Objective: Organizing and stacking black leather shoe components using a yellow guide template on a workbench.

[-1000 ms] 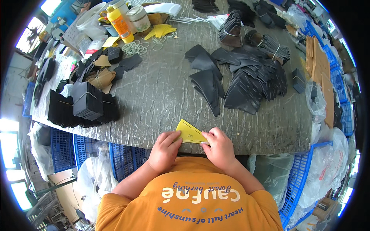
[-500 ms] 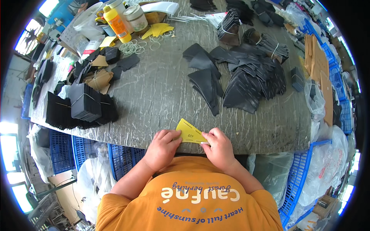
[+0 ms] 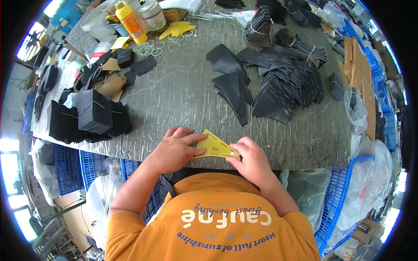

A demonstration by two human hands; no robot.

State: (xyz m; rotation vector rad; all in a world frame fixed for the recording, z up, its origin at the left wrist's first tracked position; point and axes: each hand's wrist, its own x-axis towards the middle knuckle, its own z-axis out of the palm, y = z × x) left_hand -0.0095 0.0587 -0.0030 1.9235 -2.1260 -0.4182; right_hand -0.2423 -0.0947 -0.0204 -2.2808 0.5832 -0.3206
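Observation:
A yellow template (image 3: 213, 145), a fan-shaped flat piece with slots and a small handwritten mark, is held at the table's near edge. My left hand (image 3: 173, 148) grips its left side, with the index finger near the upper corner and the thumb at the lower one. Its other fingers stretch forward over the table. My right hand (image 3: 253, 160) pinches the narrow right end between thumb and fingers. Whether another piece lies beneath the template I cannot tell. Beyond my hands, loose dark fan-shaped pieces (image 3: 278, 93) lie in an overlapping heap.
Banded stacks of black pieces (image 3: 95, 112) stand at the left. Further back are a yellow bottle (image 3: 130, 22), a jar (image 3: 152, 16), rubber bands (image 3: 149, 48) and yellow pieces (image 3: 177, 29). Blue crates (image 3: 337, 204) and plastic bags flank the table (image 3: 174, 93).
My left hand has shifted left and forward, its fingers spreading wider along the template's side. The template has moved slightly forward, and my right hand has moved a little right.

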